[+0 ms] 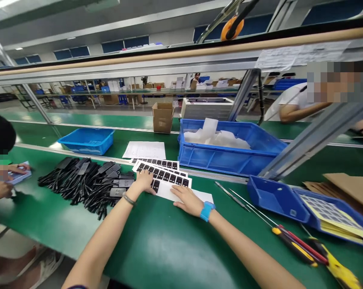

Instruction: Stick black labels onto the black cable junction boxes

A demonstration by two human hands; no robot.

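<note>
Several white sheets of black labels (169, 176) lie overlapping on the green table. My left hand (143, 182) rests on the left end of the top sheet, fingers spread over the labels. Flat on the blank lower part of the sheets lies my right hand (189, 199), its fingers stretched out and the thumb apart. Neither hand is closed around anything. To the left of my left hand is a heap of black cable adapters (88, 180). A printed paper (145, 150) lies just behind the label sheets.
A blue crate (223, 156) with white packing pieces and a light blue basin (88, 140) stand behind. On the right are tweezers (232, 196), screwdrivers (295, 245) and a small blue bin (277, 198). A co-worker's hands (17, 170) are at the far left.
</note>
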